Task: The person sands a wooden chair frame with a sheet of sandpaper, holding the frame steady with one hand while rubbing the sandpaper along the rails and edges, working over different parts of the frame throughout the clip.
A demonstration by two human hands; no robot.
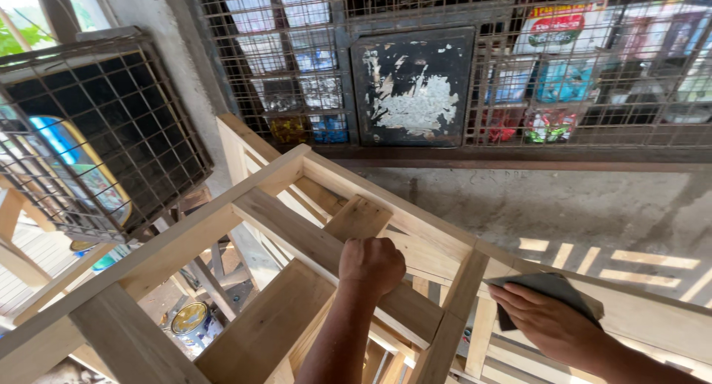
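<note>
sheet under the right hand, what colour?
Dark grey sandpaper sheet, pressed flat by the right hand on the pale wooden frame; head view.

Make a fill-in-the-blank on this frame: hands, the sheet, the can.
1. The left hand is closed into a ____ on a rail of the wooden frame.
2. The right hand presses a grey sheet of sandpaper flat against the frame's ____ rail.
3. Seen through the frame at lower left, a round metal ____ stands on the floor.

Missing words: fist; top; can
</note>
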